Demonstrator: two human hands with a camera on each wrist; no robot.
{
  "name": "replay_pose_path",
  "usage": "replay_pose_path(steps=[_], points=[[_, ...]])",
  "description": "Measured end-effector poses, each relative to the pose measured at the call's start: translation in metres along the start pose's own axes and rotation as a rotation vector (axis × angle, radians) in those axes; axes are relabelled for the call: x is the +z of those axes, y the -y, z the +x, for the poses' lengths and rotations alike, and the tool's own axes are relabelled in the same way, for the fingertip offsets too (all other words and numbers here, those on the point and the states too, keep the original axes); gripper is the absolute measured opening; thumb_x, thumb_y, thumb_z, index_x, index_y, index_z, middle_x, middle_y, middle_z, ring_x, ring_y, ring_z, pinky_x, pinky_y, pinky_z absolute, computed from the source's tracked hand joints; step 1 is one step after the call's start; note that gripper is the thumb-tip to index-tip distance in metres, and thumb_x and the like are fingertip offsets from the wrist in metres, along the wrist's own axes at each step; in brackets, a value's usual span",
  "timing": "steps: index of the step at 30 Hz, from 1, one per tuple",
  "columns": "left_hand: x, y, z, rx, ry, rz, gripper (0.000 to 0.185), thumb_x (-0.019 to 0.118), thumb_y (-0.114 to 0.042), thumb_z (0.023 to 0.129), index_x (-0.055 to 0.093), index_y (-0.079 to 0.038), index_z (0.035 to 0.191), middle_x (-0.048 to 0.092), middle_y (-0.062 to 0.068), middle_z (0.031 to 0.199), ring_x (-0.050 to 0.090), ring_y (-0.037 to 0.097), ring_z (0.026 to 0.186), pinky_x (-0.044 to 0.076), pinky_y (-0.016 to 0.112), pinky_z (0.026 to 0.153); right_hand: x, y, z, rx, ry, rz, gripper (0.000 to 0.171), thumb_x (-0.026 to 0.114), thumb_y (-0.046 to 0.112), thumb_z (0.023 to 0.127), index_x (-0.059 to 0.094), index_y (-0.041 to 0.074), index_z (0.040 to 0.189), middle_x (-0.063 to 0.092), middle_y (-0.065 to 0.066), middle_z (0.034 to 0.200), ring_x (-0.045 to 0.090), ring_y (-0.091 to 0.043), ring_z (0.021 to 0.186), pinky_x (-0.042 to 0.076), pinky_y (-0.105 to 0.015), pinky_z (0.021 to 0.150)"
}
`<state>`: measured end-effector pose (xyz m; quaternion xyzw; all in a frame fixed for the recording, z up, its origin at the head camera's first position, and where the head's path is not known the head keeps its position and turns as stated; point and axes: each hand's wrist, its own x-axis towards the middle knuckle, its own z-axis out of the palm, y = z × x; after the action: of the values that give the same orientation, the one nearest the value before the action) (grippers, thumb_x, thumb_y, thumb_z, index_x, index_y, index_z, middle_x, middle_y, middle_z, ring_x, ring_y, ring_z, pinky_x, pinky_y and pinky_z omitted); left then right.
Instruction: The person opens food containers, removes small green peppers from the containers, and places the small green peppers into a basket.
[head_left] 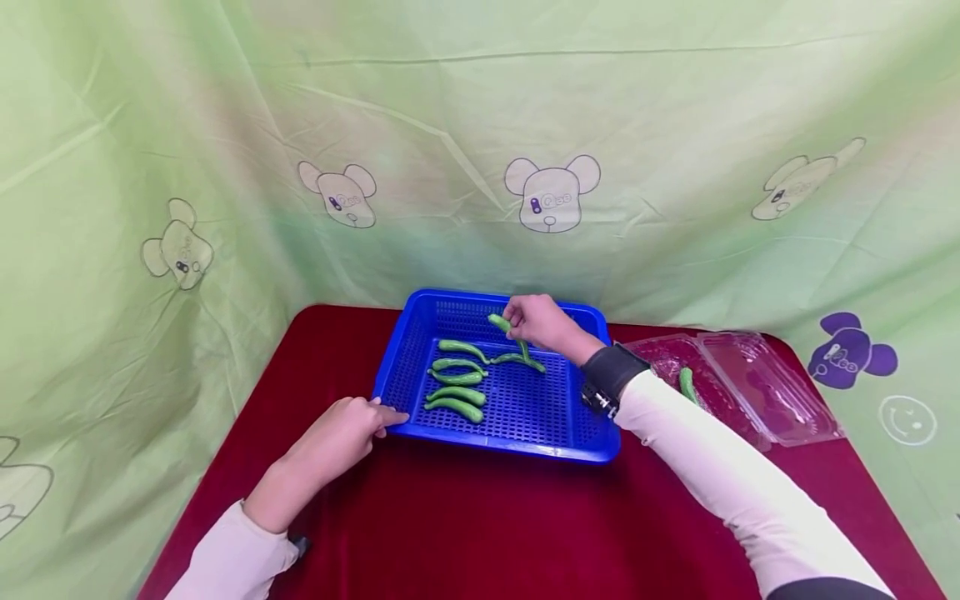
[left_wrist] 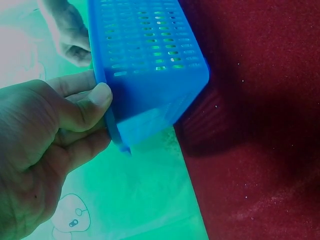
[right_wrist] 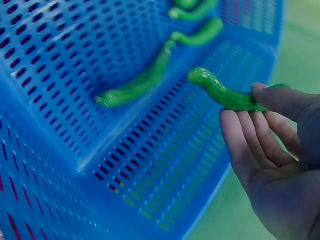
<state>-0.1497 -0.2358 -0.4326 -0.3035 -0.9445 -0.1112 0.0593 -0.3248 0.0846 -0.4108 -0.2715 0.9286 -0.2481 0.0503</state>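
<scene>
Two hands work at a blue basket [head_left: 558, 437] that sits on the red-covered bench [head_left: 465, 525]. The right hand [head_left: 543, 323] is over the far part of the basket and pinches a green chili pepper [head_left: 499, 322] between thumb and fingertips; in the right wrist view the pepper [right_wrist: 222, 93] sticks out to the left past the fingers [right_wrist: 240, 145], its free end hanging above the perforated basket floor without touching it. The other fingers of that hand lie close together, lightly bent.

The left hand [head_left: 337, 437] holds the basket's near left corner: in the left wrist view the thumb [left_wrist: 87, 107] presses on the rim [left_wrist: 112, 125] and the remaining fingers curl beneath it.

Several more green peppers [head_left: 457, 392] lie on the basket floor, in a loose row toward its left side, with one longer pepper [head_left: 517, 360] just below the right hand. To the right of the basket stands an open clear plastic box [head_left: 750, 383] with another green pepper [head_left: 686, 383] in it. Pale green cloth [head_left: 480, 125] printed with cartoon bears hangs behind the bench.
</scene>
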Motion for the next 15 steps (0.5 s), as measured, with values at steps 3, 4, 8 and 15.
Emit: replay_pose_path(steps=[3, 4, 8, 15], points=[[-0.001, -0.001, 0.001, 0.005, 0.0, 0.001, 0.049, 0.064, 0.019, 0.075, 0.081, -0.009, 0.111, 0.075, -0.002, 0.076, 0.075, 0.012, 0.077, 0.062, 0.026, 0.07, 0.011, 0.004, -0.002, -0.02, 0.082, -0.081, 0.021, 0.08, 0.002, 0.081, 0.067, 0.003, 0.099, 0.071, -0.01, 0.091, 0.068, -0.023, 0.087, 0.059, -0.036, 0.082], [-0.001, -0.001, 0.001, 0.005, 0.0, 0.002, 0.049, 0.063, 0.019, 0.075, 0.081, -0.009, 0.111, 0.075, -0.002, 0.076, 0.075, 0.013, 0.077, 0.062, 0.026, 0.07, 0.014, 0.005, -0.002, -0.02, 0.111, -0.111, 0.022, 0.08, 0.0, 0.08, 0.067, 0.004, 0.097, 0.069, -0.008, 0.089, 0.066, -0.021, 0.084, 0.058, -0.035, 0.08], [-0.001, -0.001, 0.001, 0.002, 0.003, 0.002, 0.049, 0.064, 0.019, 0.075, 0.081, -0.009, 0.111, 0.075, -0.002, 0.076, 0.075, 0.012, 0.076, 0.062, 0.026, 0.07, 0.027, 0.007, -0.005, -0.032, 0.213, -0.254, 0.022, 0.08, -0.003, 0.077, 0.065, 0.005, 0.091, 0.058, 0.0, 0.081, 0.054, -0.016, 0.075, 0.053, -0.032, 0.071], [-0.001, -0.002, 0.0, -0.012, 0.008, 0.002, 0.048, 0.063, 0.019, 0.076, 0.081, -0.009, 0.111, 0.075, -0.002, 0.076, 0.075, 0.013, 0.077, 0.063, 0.027, 0.072, 0.056, 0.004, -0.004, -0.112, 0.229, -0.512, 0.017, 0.069, -0.003, 0.085, 0.064, 0.011, 0.077, 0.066, -0.003, 0.079, 0.065, -0.021, 0.072, 0.058, -0.039, 0.066]])
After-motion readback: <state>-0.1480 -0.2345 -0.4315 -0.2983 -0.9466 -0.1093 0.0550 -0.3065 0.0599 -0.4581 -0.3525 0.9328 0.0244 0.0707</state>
